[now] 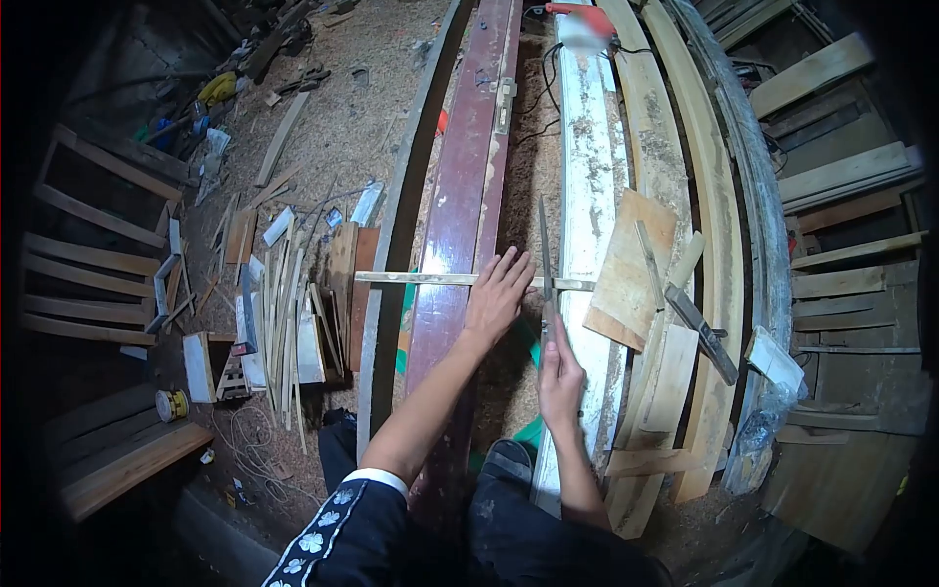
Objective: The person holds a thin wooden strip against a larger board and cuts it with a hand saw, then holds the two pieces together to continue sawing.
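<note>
A thin wooden strip lies crosswise over the dark red board and reaches the white-painted board on the right. My left hand rests on top of the strip, palm down and fingers stretched out, near the red board's right edge. In my right hand is a hand saw, seen nearly edge-on, its narrow blade pointing away from me. The blade crosses the strip just right of my left hand, over the gap between the boards. My right fingers are wrapped round the saw's near end, hiding its handle.
On the right, a hand plane lies among thin wood pieces beside a plywood piece. A red power tool with a black cord sits at the far end. Loose strips and wood offcuts lie on the sawdust-covered floor at left.
</note>
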The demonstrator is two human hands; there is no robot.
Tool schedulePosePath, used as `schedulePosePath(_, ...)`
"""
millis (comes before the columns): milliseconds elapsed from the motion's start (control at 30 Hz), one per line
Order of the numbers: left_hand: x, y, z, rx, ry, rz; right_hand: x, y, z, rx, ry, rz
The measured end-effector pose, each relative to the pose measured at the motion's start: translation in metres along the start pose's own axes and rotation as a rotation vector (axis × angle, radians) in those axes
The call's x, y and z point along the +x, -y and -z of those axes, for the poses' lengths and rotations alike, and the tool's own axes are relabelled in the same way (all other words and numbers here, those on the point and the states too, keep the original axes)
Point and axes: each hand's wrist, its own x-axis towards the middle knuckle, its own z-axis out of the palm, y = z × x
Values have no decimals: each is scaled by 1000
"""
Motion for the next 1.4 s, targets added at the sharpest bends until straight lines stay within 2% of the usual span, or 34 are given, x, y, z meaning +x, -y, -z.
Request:
schedulePosePath(167, -1, -2, -4, -83, 20, 41, 8, 1, 0, 22, -15, -1)
schedulePosePath(267, 1, -4, 0, -100, 7, 34, 7, 6, 0, 38, 7, -77)
schedulePosePath(467, 3, -2, -3, -109, -35, 45, -38, -11, 6, -36, -54, 58)
schedulePosePath(533, 1, -5, 1, -124, -22, 36, -25, -3, 6, 21, -29, -36)
schedulePosePath(600, 0, -4, 0, -112, -15, 28, -13, -2, 6, 3, -27, 8)
schedulePosePath(667, 4, -1, -1, -88, -27, 14, -13, -3, 5, -19, 9, -68)
schedulePosePath(700, 2, -2, -2, -105, -12, 32, -27, -26, 6, -191, -68, 229)
schedulePosePath(733, 2, -1, -3, -121, 3, 47, -50, -23, 8, -98, -35, 92)
schedulePosePath(833, 1, -5, -5, -139, -21, 69, -54, -19, 8, -86, -6, 39)
schedulePosePath(900, 10, -5, -1, -152, -46, 107, -28, -7, 0, -239, -68, 220)
schedulePosePath(933, 10, -5, -1, -155, -50, 103, -30, -2, 5, -242, -73, 223)
schedulePosePath(1000, 10, -1, -2, -134, -36, 56, -40, 14, 19, -18, 35, -129)
schedulePosePath(1033, 10, -1, -1, -152, -21, 70, -51, 28, 22, 91, 26, -113)
schedulePosePath(1133, 9, -3, -2, -162, -50, 70, -48, 8, 22, 17, -1, -4)
schedulePosePath(1200, 10, -6, 0, -187, -73, 60, -16, -8, 13, 1, 18, -96)
schedulePosePath(1267, 10, -2, 5, -168, -31, 74, 4, -11, 0, -162, -33, 132)
schedulePosePath(1300, 7, 0, 6, -171, 1, 52, -5, -8, 5, -116, 6, -65)
schedulePosePath(1400, 8, -2, 5, -149, -6, 62, -56, 2, 15, 19, -11, -47)
